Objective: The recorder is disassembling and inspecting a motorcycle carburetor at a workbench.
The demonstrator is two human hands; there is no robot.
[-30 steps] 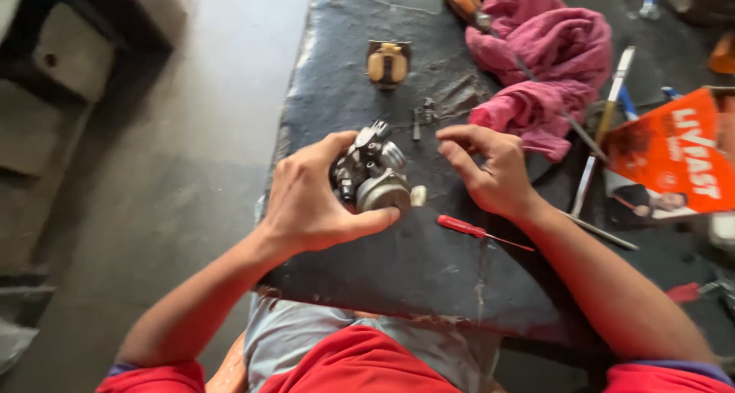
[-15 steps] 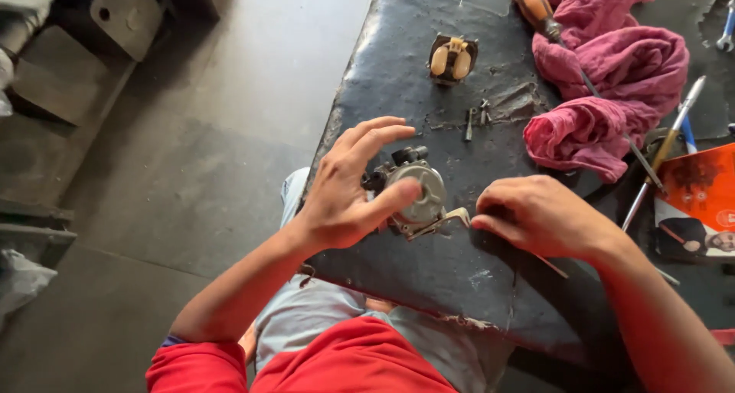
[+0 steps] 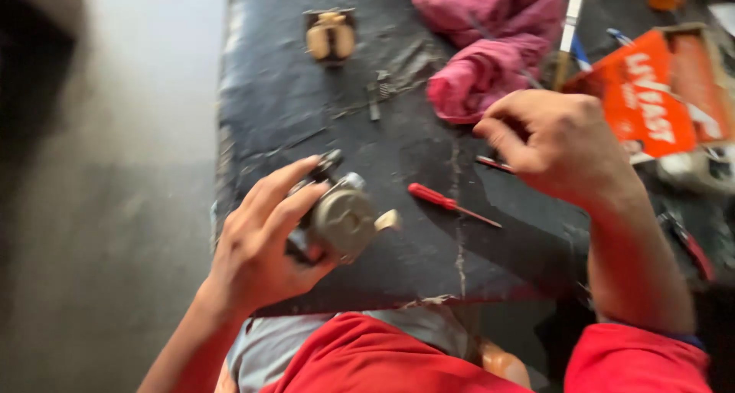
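Note:
My left hand (image 3: 256, 251) grips a round grey metal engine part (image 3: 344, 221) at the near edge of the black work surface (image 3: 306, 117), fingers wrapped over its top. My right hand (image 3: 559, 144) hovers to the right with its fingers curled together. A short red-tipped piece (image 3: 494, 163) shows just under those fingers, and I cannot tell whether they hold it. A red-handled screwdriver (image 3: 440, 200) lies flat between the two hands, untouched.
A pink cloth (image 3: 490, 56) is bunched at the back. A small tan fitting (image 3: 331, 37) and some loose dark bits (image 3: 377, 94) lie behind the part. An orange box (image 3: 651, 94) and a pale-handled tool (image 3: 568, 26) sit at the right. Grey floor lies left.
My right hand has lifted off the surface and moved back and right. The red screwdriver now lies uncovered. My left hand still holds the metal part, turned slightly.

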